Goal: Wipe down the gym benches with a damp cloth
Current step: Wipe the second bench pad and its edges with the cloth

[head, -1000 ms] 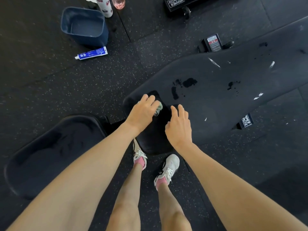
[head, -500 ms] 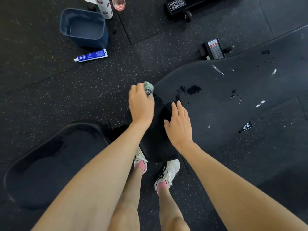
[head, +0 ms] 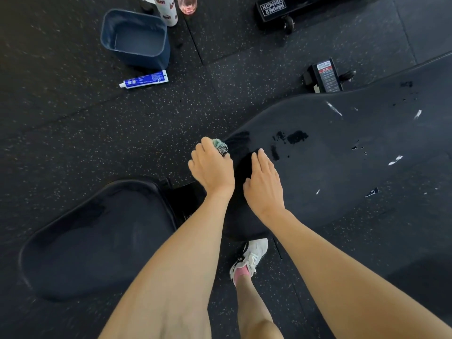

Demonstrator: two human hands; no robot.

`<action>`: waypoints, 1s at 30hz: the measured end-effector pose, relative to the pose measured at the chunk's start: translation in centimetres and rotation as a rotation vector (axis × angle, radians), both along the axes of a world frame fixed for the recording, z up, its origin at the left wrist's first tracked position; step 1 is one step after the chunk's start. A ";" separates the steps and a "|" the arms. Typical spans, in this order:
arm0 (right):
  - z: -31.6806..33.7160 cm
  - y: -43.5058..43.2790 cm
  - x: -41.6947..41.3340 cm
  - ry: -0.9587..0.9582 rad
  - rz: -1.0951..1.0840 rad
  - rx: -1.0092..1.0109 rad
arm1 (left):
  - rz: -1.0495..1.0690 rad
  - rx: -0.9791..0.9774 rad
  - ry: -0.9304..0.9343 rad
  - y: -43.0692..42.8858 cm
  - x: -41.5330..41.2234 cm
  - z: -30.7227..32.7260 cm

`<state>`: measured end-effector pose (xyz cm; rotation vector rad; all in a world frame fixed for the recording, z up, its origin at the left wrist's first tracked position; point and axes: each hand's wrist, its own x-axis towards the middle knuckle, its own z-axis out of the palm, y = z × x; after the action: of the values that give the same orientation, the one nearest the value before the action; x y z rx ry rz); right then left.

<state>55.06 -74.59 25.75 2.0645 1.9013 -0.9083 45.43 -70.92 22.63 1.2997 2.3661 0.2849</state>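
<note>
A long black bench back pad (head: 342, 152) runs from the centre to the upper right, with wet patches and white smears on it. My left hand (head: 212, 167) grips a green and grey cloth (head: 220, 146) at the pad's narrow near-left edge; most of the cloth is hidden under my fingers. Flat on the pad just to the right lies my right hand (head: 265, 182), fingers straight. A separate black seat pad (head: 97, 241) is at the lower left, with a damp sheen.
A dark blue tub (head: 137, 37) holding water stands on the speckled rubber floor at upper left, with a blue and white tube (head: 144, 80) below it. Bottles (head: 168, 9) are behind the tub. Bench frame parts with wheels (head: 288, 23) are at the top. My shoe (head: 249, 258) is below the pad.
My left hand slid the cloth from the pad's end up and left along its near edge. The right hand stayed flat on the pad. The camera view shifted slightly.
</note>
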 end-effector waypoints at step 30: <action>0.3 -2.6 1.1 0.034 0.056 -0.001 | -0.573 0.084 0.043 -6.0 -1.4 0.8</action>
<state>56.18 -77.21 26.01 1.9969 1.9646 -0.9371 44.00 -76.90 23.39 1.9617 1.9185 0.1787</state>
